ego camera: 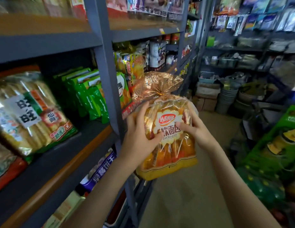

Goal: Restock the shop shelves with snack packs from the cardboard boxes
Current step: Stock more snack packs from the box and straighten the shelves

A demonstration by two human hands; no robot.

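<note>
I hold an orange, clear-wrapped bag of soft bread upright in front of the grey shelf upright. Its tied, crinkled top fans out above. My left hand grips the bag's left side, thumb across the front. My right hand grips the right side, thumb on the white label. The middle shelf to the left carries a big pack of rice crackers and green snack bags. Cardboard boxes stand on the floor far down the aisle.
The shelf bay behind the bag holds yellow and green chip packs. A purple pack lies on the lower shelf. A green crate of bottles fills the right side. Stacked buckets stand at the aisle's end. Tan floor runs between.
</note>
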